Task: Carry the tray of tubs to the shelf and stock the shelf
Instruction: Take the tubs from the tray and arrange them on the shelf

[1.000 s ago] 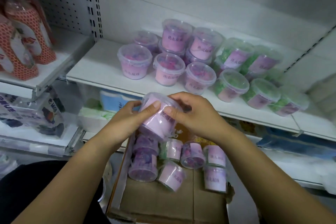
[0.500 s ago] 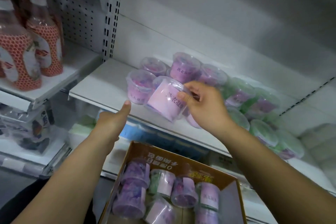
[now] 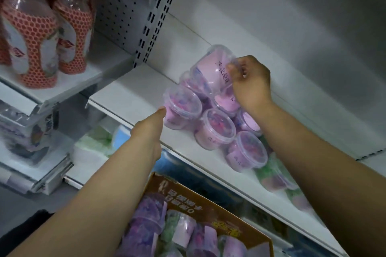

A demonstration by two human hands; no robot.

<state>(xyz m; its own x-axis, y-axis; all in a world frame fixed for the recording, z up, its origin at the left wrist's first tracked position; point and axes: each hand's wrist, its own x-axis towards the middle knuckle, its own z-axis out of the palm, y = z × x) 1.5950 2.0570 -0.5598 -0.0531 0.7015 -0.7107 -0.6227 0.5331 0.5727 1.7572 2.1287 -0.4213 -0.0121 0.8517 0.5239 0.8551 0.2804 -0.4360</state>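
Observation:
My right hand (image 3: pixel 249 82) grips a clear pink tub (image 3: pixel 213 64), tilted on top of the other tubs at the back of the white shelf (image 3: pixel 133 85). Several pink tubs stand on that shelf; the front-left pink tub (image 3: pixel 180 109) is touched by the fingertips of my left hand (image 3: pixel 149 131), which holds nothing. Green tubs (image 3: pixel 271 175) continue the row to the right, partly hidden by my right forearm. Below, the cardboard tray (image 3: pixel 188 196) holds several more tubs lying on their sides.
Red-patterned bottles (image 3: pixel 35 31) stand on the neighbouring shelf at left, beyond a slotted upright (image 3: pixel 158 14). Packaged goods fill the lower shelves. The left half of the tub shelf is bare white surface.
The tub left my left hand and my right hand carried it up and back over the stacked tubs. My left hand reached forward to the front-left tub. The view tilted up.

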